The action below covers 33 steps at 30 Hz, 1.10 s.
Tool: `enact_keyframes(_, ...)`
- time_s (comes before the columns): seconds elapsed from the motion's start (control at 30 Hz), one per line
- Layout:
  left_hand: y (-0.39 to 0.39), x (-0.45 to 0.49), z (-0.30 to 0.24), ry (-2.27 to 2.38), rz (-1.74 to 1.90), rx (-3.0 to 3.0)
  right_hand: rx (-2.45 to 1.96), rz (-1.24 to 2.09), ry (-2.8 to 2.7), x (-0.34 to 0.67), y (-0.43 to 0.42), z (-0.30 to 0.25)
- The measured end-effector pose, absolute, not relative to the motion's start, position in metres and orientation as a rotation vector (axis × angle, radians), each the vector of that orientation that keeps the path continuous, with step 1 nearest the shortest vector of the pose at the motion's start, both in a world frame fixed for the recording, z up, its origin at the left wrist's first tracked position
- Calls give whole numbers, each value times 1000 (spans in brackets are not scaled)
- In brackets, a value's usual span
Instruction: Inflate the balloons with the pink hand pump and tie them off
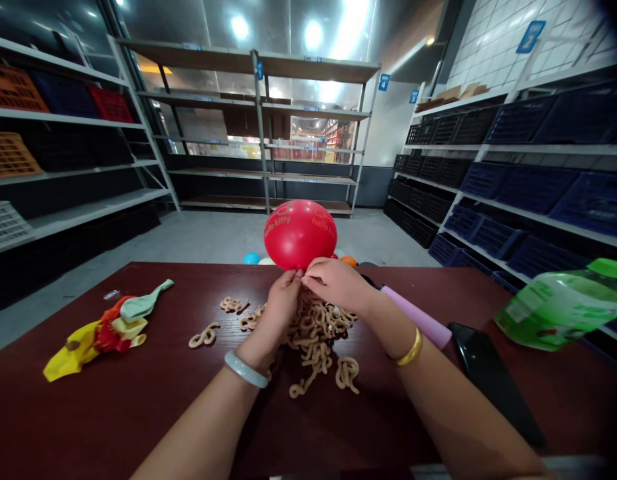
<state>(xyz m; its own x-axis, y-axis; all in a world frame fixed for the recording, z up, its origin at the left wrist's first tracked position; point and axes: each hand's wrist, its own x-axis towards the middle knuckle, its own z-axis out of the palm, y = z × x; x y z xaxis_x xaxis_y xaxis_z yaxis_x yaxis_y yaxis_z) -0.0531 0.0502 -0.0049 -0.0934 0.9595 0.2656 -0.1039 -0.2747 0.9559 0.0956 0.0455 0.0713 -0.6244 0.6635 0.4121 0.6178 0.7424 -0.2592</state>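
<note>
The left hand [286,288] and right hand [333,283] met, fingertips pinched at the neck of the balloon [300,235], held inflated near the table's [183,420] far edge. The step looked like closing the neck; fingers hid any knot. The next move seemed to call for a firm pinch. Tan loops [321,327] cluttered the space below; limp balloons [108,328] lay left, tube [419,319], phone [493,380] and bottle [561,308] right, clear of the hands.

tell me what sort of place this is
Most likely a stockroom or storage room: a tall shelving unit stands at the back, dark blue crates line the shelves on the right, and a blue sign reads 4.
</note>
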Motion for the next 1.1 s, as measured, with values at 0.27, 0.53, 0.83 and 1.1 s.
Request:
enact_keyframes(0.27, 35, -42, 0, 999, 1317, 1384, -977, 922, -2024, 115, 59, 76)
enact_keyframes(0.53, 18, -31, 9, 652, 1160, 816, -452, 1462, -1731, 99, 32, 90)
enact_keyframes(0.83, 21, -56, 39, 453, 1167, 556, -1202, 802, -2183, 110, 61, 67)
enact_keyframes(1.1, 13, -56, 37, 318, 1009, 374, -969, 933, -2060, 71, 66, 16)
